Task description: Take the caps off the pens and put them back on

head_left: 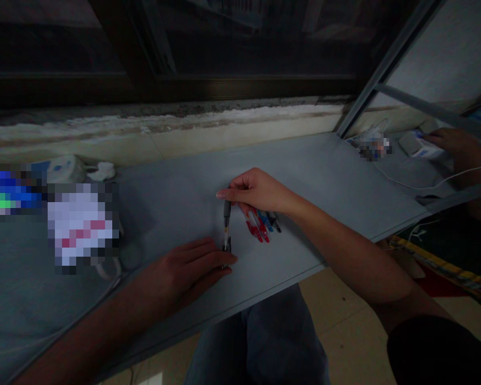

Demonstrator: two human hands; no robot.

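Observation:
A black and clear pen (226,222) stretches between my two hands just above the grey tabletop, roughly in line with my view. My right hand (256,190) pinches its far, dark grip end between thumb and fingers. At the near end, where the clip is, my left hand (196,264) closes its fingertips on the pen. Beside it, partly under my right hand and wrist, several pens lie side by side: red pens (257,227), a blue pen (266,220) and a black pen (275,223). Their far ends are hidden by my right hand.
On the left, a blurred-out white item (82,224) stands near a white roll-like object (66,168) and a cable. Past the metal frame (361,109) on the right, another person's hand (444,139) touches a white box (419,145). The table's front edge (272,289) runs above my legs.

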